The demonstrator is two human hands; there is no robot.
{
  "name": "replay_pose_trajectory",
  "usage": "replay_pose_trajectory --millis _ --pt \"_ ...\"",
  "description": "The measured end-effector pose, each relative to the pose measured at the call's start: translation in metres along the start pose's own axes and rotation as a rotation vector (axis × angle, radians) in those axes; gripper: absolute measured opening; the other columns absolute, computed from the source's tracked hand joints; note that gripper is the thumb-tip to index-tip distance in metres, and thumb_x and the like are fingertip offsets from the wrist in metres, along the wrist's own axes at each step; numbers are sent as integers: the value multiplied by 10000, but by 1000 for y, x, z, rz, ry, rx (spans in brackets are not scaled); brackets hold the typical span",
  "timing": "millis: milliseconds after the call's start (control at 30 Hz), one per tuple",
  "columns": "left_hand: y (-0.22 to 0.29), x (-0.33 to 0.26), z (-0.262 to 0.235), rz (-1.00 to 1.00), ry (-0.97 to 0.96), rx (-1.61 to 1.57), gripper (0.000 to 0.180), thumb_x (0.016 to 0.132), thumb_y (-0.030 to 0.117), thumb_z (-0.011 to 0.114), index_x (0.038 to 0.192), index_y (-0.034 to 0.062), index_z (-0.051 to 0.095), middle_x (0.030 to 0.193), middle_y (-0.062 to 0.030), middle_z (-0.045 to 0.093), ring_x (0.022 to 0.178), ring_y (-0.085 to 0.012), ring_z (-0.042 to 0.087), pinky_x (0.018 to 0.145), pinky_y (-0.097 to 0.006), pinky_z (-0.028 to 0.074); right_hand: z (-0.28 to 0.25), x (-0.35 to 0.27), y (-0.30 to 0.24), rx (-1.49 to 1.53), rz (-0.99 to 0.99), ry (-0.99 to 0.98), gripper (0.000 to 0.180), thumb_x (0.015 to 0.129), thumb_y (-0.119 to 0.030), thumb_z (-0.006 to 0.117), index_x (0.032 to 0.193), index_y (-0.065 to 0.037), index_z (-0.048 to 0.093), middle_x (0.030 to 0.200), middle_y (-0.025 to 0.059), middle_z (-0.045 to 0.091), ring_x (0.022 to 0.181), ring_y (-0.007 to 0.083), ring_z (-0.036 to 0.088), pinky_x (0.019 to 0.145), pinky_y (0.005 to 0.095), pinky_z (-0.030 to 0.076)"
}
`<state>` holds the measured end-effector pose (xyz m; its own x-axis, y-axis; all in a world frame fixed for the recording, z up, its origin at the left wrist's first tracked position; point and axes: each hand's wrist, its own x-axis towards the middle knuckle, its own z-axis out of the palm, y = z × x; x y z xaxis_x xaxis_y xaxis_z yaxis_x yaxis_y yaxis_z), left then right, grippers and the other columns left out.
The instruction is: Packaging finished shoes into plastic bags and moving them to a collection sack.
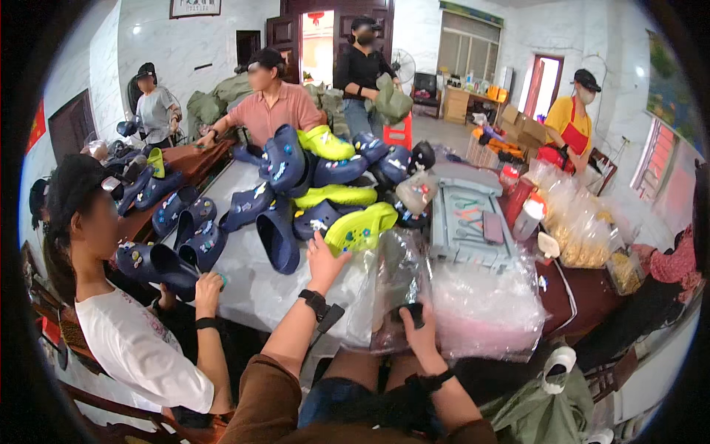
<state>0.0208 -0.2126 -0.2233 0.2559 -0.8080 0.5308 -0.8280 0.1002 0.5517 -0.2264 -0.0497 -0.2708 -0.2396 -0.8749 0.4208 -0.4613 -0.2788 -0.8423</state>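
My left hand [324, 266] reaches to the front of a heap of clogs, its thumb and fingers at the lower edge of a lime-green clog [362, 229] with small charms on it. Right beside those fingers lies a navy clog [278, 237]. Low down near my lap, my right hand [421, 337] is closed around a small dark object [411, 315] whose kind I cannot make out. A clear plastic bag [396, 277] hangs over the table edge just above that hand.
A grey plastic crate [473, 214] holding small tools and a phone stands right of the heap. Clear plastic bags [484, 303] lie before it. To my left, a co-worker [137, 333] handles a navy clog [159, 268]. Bags of small yellowish pieces [584, 240] stand far right.
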Motion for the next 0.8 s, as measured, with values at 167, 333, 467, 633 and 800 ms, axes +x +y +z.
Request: replay_pose_trajectory --millis 167,333,467,633,800 --pt "-61 4 31 -39 -49 -230 815 735 208 812 1410 21 395 1179 -247 611 1141 -432 557 941 -476 474 -27 -29 -32 -39 -96 -175 725 862 -266 753 1405 69 406 1363 302 490 1286 447 457 1071 461 381" --pt "-37 7 -1 -135 133 -317 503 780 81 737 1257 79 579 1167 -177 634 1100 -385 600 925 -455 483 -74 -54 -45 -178 -70 -227 764 848 -319 756 1416 56 409 1346 312 493 1274 458 461 1074 453 381" --pt "-33 7 -48 18 302 -536 616 810 10 745 1372 29 495 1301 -168 589 1178 -302 589 1000 -392 462 -108 -60 -81 -254 48 -365 648 836 -318 760 1327 32 523 1195 249 593 1082 382 600 913 409 486" --pt "2 -18 -131 -23 -25 -1160 653 891 -26 670 1472 22 376 1355 -96 541 1212 -196 543 1006 -331 465 -134 -50 -107 -55 -3 -69 613 771 -190 818 1299 -23 554 1200 155 610 1019 265 638 832 354 516" --pt "31 -61 -178 138 -544 -1047 666 850 -13 712 1451 28 429 1324 -82 581 1183 -187 574 967 -342 495 -154 -47 -130 599 -125 -52 1065 665 -172 885 1521 -39 266 1475 150 413 1356 311 424 1077 447 379"
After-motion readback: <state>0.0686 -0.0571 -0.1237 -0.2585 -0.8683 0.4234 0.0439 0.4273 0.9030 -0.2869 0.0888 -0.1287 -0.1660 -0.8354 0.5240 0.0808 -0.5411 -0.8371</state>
